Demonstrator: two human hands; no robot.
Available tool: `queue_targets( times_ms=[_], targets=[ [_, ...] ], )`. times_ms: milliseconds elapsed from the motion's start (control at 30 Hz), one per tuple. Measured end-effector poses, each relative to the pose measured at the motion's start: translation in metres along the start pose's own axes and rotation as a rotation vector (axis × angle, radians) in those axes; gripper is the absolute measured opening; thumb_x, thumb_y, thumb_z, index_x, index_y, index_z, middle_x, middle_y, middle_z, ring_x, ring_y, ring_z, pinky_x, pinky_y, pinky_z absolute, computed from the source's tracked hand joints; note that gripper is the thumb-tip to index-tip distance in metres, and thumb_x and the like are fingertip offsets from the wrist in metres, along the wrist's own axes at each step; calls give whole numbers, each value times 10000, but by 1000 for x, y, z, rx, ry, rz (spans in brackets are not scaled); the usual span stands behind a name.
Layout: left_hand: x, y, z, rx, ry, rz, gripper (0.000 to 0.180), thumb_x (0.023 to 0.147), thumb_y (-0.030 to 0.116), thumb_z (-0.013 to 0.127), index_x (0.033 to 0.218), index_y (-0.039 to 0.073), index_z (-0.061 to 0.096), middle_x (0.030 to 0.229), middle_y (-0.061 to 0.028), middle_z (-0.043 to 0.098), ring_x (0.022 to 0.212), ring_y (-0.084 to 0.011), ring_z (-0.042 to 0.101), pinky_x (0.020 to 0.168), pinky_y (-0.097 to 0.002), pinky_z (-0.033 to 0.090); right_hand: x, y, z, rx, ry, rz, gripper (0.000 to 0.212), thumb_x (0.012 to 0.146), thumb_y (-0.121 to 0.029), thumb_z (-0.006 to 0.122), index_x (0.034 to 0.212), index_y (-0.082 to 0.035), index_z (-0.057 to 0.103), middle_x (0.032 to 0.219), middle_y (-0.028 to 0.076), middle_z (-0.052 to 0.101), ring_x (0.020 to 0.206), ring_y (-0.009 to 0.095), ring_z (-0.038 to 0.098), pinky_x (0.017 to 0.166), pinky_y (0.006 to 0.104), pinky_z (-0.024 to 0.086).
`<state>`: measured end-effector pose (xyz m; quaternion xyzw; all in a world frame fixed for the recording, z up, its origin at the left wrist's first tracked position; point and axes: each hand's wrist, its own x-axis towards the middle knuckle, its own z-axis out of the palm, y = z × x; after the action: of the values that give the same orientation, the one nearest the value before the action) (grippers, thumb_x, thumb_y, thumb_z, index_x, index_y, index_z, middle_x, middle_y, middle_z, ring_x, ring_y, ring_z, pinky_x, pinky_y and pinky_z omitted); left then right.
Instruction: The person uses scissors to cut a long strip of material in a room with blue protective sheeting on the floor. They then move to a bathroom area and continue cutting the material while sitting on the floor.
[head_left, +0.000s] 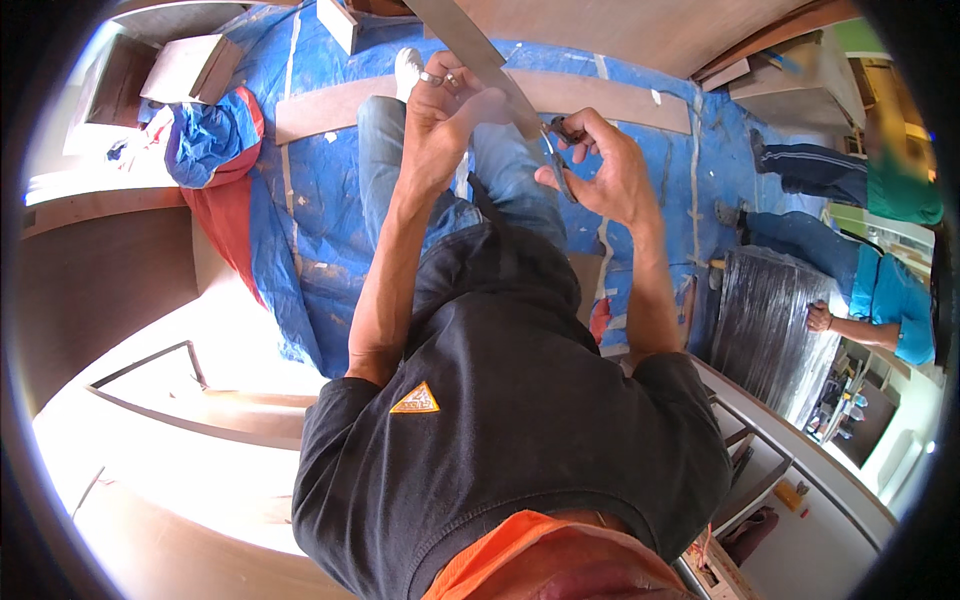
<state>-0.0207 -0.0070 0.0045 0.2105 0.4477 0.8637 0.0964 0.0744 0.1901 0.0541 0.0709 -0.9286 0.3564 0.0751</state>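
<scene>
A long, flat brownish strip point(468, 42) comes down from the top edge of the view between my hands. My left hand point(445, 115) grips it near its lower end, fingers closed around its edge. My right hand point(607, 172) is closed on a pair of scissors point(563, 178) with dark handles. Their metal blades sit at the strip's lower end; I cannot tell whether they are cutting into it. The strip hides part of what lies behind it.
Blue tarp point(330, 220) covers the floor under my legs, with a long board point(325, 108) lying across it. At left are a box-shaped wooden piece point(190, 68) and bunched blue-red sheeting point(215, 140). Two people stand at right, one touching a plastic-wrapped stack point(765, 325).
</scene>
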Motion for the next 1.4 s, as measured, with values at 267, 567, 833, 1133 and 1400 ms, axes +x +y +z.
queue_targets(
  times_ms=[267, 567, 833, 1133, 1400],
  targets=[
    [0, -6, 2, 11, 31, -22, 318, 922, -24, 646, 1208, 73, 545, 960, -63, 654, 868, -162, 661, 759, -299, 579, 0, 13, -2, -21, -46, 105, 497, 682, -337, 912, 965, -66, 605, 822, 18, 623, 663, 148, 515, 608, 297, 469],
    [2, -6, 25, 121, 77, -162, 253, 922, -6, 639, 1151, 42, 542, 959, -67, 653, 849, -151, 650, 739, -290, 558, -13, 21, -14, 38, -23, 99, 615, 674, -525, 872, 986, -64, 609, 776, 96, 679, 701, 345, 679, 620, 425, 508],
    [1, 10, 41, 79, -45, -108, 271, 941, -30, 597, 1181, 80, 535, 995, -28, 616, 920, -141, 628, 786, -295, 550, -22, 10, -22, 20, 55, 74, 580, 690, -483, 877, 990, -64, 611, 800, 95, 667, 703, 293, 667, 636, 403, 523],
    [3, 12, 17, 96, -28, -47, 235, 920, -30, 630, 1130, 28, 541, 965, -70, 643, 871, -167, 658, 773, -312, 576, -9, -2, -14, -20, 22, 45, 534, 682, -398, 905, 982, -70, 609, 803, 28, 610, 655, 153, 520, 609, 305, 486],
    [-2, -5, 7, 92, -76, -3, 282, 931, -37, 643, 1176, 75, 558, 980, -59, 657, 871, -162, 674, 753, -309, 608, -8, 6, -5, -41, -10, 66, 505, 692, -406, 903, 892, -87, 565, 753, -6, 562, 595, 130, 448, 536, 297, 408]
  ],
)
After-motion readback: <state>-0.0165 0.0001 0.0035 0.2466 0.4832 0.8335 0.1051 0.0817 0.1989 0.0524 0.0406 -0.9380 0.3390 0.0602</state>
